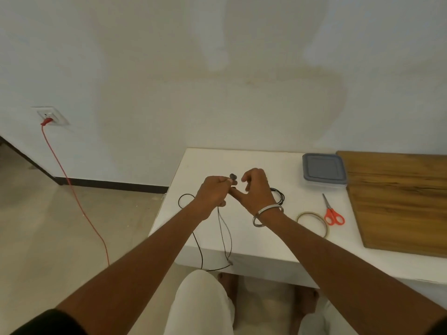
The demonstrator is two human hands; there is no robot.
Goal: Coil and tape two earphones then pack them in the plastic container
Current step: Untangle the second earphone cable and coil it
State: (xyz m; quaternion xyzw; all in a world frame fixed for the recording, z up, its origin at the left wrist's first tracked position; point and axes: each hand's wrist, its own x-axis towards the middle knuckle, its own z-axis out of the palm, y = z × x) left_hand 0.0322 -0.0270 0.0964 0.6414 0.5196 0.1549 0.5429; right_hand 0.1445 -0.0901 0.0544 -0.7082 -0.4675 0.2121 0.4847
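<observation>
White table (pixel 242 165) up against the wall, and the left hand (pixel 212 193) pinches the earphone (pixel 233 177) buds high so its cable dangles free for coiling, right hand (pixel 257 189) loose-fingered beside it grasping nothing, lidded plastic container (pixel 323 170) waiting right of the hands.

— What can't you make out at the left hand (pixel 212 191)?
— Its curled fingers cover the stretch of earphone cable (pixel 223 228) they pinch; only the earbuds (pixel 233 177) poke out above, too small and blurred to show detail.

— And the right hand (pixel 256 189)?
— It hides most of the second earphone (pixel 278 195); a few black loops show past the wrist. Whether its grip touches any cable, I cannot tell.

— The plastic container (pixel 324 171)?
— The grey lid hides the inside.

— Anything cut off?
— The wooden board (pixel 396 201) and the surface (pixel 242 160) run out at the right edge of the picture, and the hanging cable's plug near the surface's front edge is too small to read.
</observation>
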